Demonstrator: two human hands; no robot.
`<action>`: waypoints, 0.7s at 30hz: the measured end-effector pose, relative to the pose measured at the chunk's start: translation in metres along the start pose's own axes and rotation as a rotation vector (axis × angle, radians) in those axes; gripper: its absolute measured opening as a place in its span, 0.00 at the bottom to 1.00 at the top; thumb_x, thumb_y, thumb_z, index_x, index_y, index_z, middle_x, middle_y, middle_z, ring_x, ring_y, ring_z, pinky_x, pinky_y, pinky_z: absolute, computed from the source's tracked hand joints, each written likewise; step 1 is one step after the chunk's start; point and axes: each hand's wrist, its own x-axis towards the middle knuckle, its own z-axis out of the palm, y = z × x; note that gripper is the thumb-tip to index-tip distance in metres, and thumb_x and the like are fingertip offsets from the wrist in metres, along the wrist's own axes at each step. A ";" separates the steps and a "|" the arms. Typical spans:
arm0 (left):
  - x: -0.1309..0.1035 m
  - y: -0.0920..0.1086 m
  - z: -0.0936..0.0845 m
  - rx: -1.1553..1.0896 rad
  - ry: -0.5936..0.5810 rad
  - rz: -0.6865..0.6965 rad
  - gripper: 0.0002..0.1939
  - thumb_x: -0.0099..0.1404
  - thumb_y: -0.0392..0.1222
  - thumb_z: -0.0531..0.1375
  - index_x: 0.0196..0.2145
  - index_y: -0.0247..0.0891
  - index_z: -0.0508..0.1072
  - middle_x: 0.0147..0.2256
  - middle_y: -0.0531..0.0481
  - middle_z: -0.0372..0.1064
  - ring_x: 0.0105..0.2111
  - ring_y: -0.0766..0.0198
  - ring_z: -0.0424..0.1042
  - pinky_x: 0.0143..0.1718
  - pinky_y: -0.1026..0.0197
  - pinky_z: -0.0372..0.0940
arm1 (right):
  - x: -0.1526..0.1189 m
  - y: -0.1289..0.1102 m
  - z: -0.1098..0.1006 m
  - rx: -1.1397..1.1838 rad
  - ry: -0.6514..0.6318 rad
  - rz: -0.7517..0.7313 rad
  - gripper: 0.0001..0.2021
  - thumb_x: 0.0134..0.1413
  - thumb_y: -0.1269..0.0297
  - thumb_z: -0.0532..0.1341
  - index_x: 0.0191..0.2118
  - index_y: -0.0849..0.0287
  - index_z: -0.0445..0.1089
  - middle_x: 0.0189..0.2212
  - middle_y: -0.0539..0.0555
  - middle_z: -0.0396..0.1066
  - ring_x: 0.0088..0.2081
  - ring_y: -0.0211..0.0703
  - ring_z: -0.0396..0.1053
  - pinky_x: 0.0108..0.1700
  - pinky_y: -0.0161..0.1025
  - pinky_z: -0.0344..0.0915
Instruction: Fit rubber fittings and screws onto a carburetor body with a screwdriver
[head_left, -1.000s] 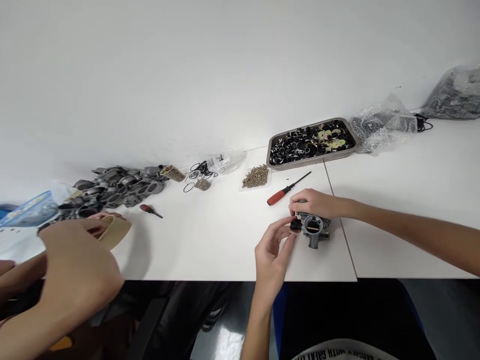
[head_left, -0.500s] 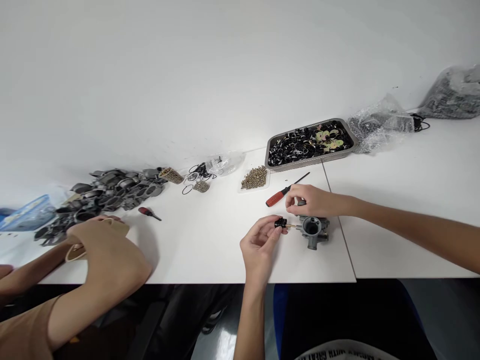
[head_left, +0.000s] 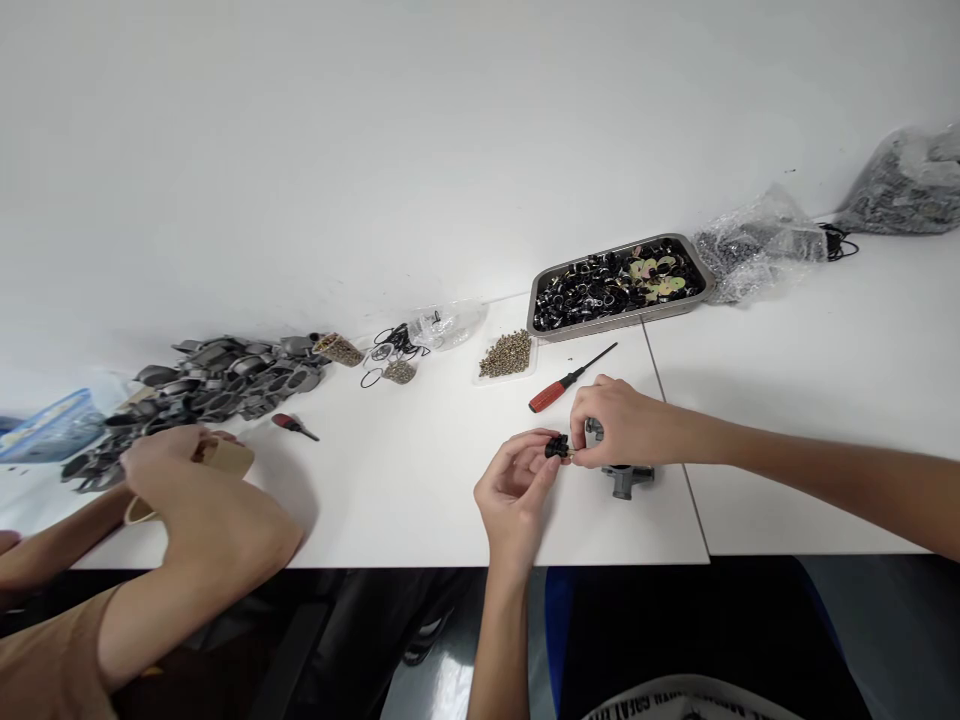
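1. The left hand (head_left: pixel 511 495) comes up from the near edge, palm turned inward and fingers curled; thumb and fingertips pinch one black fitting (head_left: pixel 555 446) above the table.
2. The right hand (head_left: pixel 619 425) reaches in from the right, forearm low, knuckles up and fingers bent. Its fingertips are close together by the one thin brass-coloured rod (head_left: pixel 571 454) projecting from the fitting; whether they grip it, I cannot tell.
3. One grey carburetor (head_left: pixel 622 484) sits on the white table, partly hidden beneath the right hand.
4. Just beyond lies one long red-handled screwdriver (head_left: pixel 551 395); one shorter screwdriver (head_left: pixel 289 425) lies well to the left, making two.
5. Farther out are one shallow dish (head_left: pixel 480 380) of brass-coloured pieces and one metal tray (head_left: pixel 600 330) of black parts, too many to count.
6. Leftward, two small cups (head_left: pixel 341 349) hold tiny pieces, beside one heap of grey castings (head_left: pixel 225 370), uncountable where they overlap.
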 end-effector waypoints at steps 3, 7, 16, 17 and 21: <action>0.000 -0.001 0.001 0.012 0.018 0.023 0.08 0.56 0.35 0.68 0.35 0.37 0.77 0.40 0.45 0.73 0.38 0.62 0.75 0.39 0.61 0.72 | 0.000 -0.001 0.001 0.030 0.012 0.030 0.09 0.47 0.67 0.66 0.19 0.58 0.72 0.32 0.56 0.73 0.46 0.55 0.62 0.48 0.51 0.57; 0.001 -0.002 0.003 0.034 0.062 0.031 0.07 0.54 0.36 0.69 0.33 0.36 0.77 0.38 0.46 0.72 0.37 0.63 0.74 0.38 0.63 0.71 | -0.002 -0.002 -0.001 0.045 0.000 0.042 0.12 0.51 0.66 0.63 0.18 0.58 0.71 0.34 0.55 0.74 0.49 0.55 0.62 0.52 0.52 0.55; 0.001 0.002 0.008 0.015 0.055 -0.041 0.09 0.53 0.37 0.70 0.33 0.36 0.77 0.36 0.47 0.72 0.35 0.63 0.74 0.36 0.63 0.71 | 0.000 -0.001 -0.014 0.099 -0.152 0.106 0.10 0.50 0.61 0.62 0.22 0.56 0.74 0.38 0.55 0.75 0.51 0.57 0.64 0.56 0.53 0.55; 0.001 0.003 0.008 0.021 0.055 -0.041 0.09 0.53 0.37 0.70 0.33 0.36 0.77 0.36 0.47 0.72 0.35 0.63 0.74 0.36 0.63 0.71 | 0.000 0.000 -0.014 0.098 -0.152 0.098 0.10 0.50 0.61 0.62 0.22 0.56 0.74 0.38 0.55 0.75 0.50 0.56 0.65 0.56 0.53 0.54; 0.001 0.002 0.009 0.037 0.050 -0.014 0.09 0.53 0.36 0.70 0.32 0.36 0.77 0.36 0.47 0.72 0.35 0.63 0.74 0.36 0.64 0.70 | 0.000 0.002 -0.015 0.085 -0.151 0.091 0.08 0.49 0.61 0.63 0.24 0.56 0.74 0.37 0.55 0.75 0.48 0.55 0.67 0.55 0.50 0.56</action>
